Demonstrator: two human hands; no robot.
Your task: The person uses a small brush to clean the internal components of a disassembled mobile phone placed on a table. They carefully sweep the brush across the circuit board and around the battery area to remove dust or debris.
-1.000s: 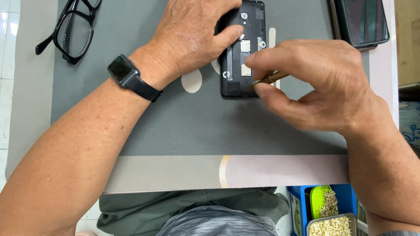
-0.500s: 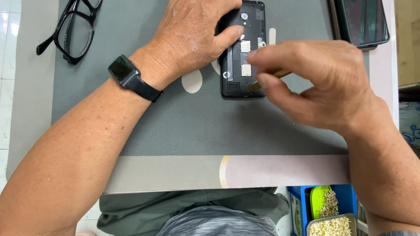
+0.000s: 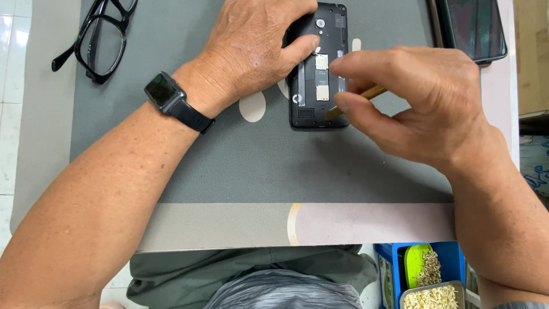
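Head view: left hand [image 3: 251, 48] pins the opened phone [image 3: 319, 66] at the counter's far side, right hand [image 3: 412, 100] pinches a slim tool [image 3: 351, 103] against it (risk: a slip gouging exposed parts).

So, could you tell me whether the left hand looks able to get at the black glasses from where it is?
Probably yes: the left hand rests on the opened phone, and only bare grey mat lies between it and the glasses.

Head cam, close, facing down.
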